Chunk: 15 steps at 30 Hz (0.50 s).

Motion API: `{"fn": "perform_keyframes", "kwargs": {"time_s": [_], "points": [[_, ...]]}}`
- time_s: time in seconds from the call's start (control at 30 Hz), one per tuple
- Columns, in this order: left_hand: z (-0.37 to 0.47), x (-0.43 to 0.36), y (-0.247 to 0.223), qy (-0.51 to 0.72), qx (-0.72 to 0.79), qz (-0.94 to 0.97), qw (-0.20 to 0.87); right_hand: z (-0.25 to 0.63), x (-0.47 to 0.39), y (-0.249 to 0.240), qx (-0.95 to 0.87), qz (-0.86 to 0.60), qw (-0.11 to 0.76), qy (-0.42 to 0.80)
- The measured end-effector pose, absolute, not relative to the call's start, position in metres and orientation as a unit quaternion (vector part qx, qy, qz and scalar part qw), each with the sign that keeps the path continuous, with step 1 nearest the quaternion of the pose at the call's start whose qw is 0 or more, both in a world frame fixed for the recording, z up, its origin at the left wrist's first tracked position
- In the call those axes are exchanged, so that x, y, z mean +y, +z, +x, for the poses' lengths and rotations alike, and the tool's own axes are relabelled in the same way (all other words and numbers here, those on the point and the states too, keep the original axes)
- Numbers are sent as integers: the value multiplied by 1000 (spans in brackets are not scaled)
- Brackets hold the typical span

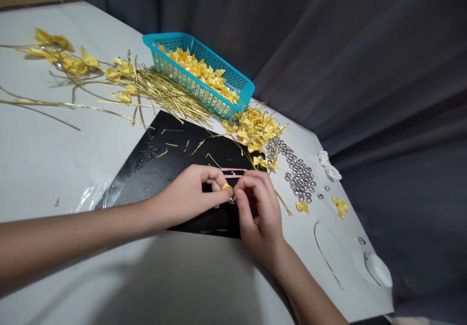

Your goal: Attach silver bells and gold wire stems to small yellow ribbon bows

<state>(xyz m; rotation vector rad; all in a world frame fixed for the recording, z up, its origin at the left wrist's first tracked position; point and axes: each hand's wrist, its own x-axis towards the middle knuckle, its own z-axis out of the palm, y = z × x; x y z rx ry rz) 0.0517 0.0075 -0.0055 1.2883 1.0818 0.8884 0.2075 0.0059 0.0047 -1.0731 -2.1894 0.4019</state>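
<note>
Over the black board [142,169], my left hand [199,189] pinches a small yellow ribbon bow [226,186] between thumb and fingers. A silver bead [232,200] shows just beneath the bow, by the tip of my left thumb. From the other side, my right hand [259,208] closes thumb and forefinger against the bow's edge, close to the bead; its fingertips hide exactly what they grip. Right behind both hands lies a pink tool [233,170] that looks like thread snips, partly covered by my fingers.
A blue basket [193,89] holds many yellow bows. Before it lies a bundle of gold wires [171,96]. Wired yellow bows [255,125] and silver beads [301,179] are heaped at right. Finished-looking flower stems [73,62] lie left. A dark curtain [328,47] hangs behind.
</note>
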Motion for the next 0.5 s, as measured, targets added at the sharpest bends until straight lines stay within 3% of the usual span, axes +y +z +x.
{"fn": "perform_keyframes", "kwargs": {"time_s": [0.2, 0.4, 0.5], "points": [[53, 7, -9, 371, 479, 574, 551, 209, 3, 13, -815, -412, 377, 155], [52, 7, -7, 369, 490, 563, 554, 210, -2, 20, -701, -442, 457, 323], [53, 7, -7, 372, 490, 560, 555, 211, -4, 25, -682, -433, 484, 336]]}}
